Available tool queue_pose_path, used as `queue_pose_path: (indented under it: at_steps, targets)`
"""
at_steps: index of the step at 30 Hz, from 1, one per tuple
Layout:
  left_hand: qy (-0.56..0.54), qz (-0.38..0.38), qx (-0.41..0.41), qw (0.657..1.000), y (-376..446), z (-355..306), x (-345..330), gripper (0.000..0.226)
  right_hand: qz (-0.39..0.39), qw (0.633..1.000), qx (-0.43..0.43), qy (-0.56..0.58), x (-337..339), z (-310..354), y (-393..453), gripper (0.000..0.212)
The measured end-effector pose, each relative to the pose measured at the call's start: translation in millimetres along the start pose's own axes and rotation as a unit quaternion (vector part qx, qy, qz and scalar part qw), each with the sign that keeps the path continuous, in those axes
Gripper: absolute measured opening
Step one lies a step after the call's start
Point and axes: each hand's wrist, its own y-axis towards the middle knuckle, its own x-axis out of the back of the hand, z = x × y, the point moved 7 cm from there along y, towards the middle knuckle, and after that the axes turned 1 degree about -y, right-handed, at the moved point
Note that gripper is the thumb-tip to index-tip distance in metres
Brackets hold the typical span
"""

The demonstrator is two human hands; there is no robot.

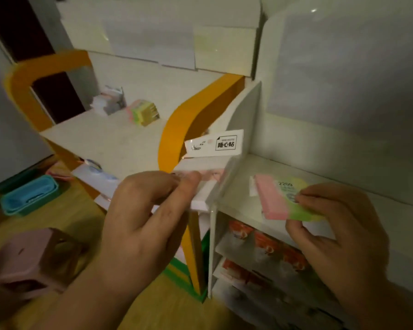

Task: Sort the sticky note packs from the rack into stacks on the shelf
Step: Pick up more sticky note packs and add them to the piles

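- Head view: our left hand (pixel 143 210) pinches a white pack (pixel 210 160), header card up, at the divider (pixel 234 144).
- Our right hand (pixel 329 225) pinches a pink-green pack (pixel 281 201) just above the right shelf (pixel 343 172).
- Stacks (pixel 142 110) sit on the far left shelf.
- We judge placing underway; next, each pack needs its matching stack.

Glossy plastic-wrapped pack (pixel 286 201), matt shelf (pixel 243 186)

Far shelf packs (pixel 142 111) blurred, unreadable.
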Motion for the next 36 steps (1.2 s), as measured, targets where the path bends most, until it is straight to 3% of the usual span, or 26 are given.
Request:
queue_pose_path:
  at_steps: [4, 10, 14, 20, 27, 36]
  targets:
    - [0.041, 0.032, 0.035, 0.998, -43.5, 85.0, 38.7, 0.038, 0.002, 0.998, 0.045, 0.041, -44.2, 82.9, 23.8, 0.036]
    - [0.074, 0.077, 0.084, 0.991, -96.9, 177.8, 86.6, 0.032, 0.046, 0.995, 0.059, 0.071, -132.6, 167.9, 39.3, 0.014]
    - [0.054, 0.097, 0.113, 0.987, -123.2, 219.7, 109.4, 0.040, 0.073, 0.992, 0.058, 0.090, -182.2, 205.6, 44.5, 0.018]
    - [0.080, 0.145, 0.134, 0.977, -170.9, 277.6, 117.0, 0.034, 0.090, 0.990, 0.057, 0.094, -238.7, 233.4, 52.9, 0.011]
    - [0.089, 0.152, 0.159, 0.971, -187.1, 318.9, 118.4, 0.025, 0.121, 0.982, 0.040, 0.136, -298.1, 247.5, 64.2, 0.010]
    - [0.076, 0.192, 0.139, 0.968, -150.2, 409.3, 65.7, 0.023, 0.068, 0.983, 0.011, 0.169, -387.9, 241.8, 100.5, 0.009]
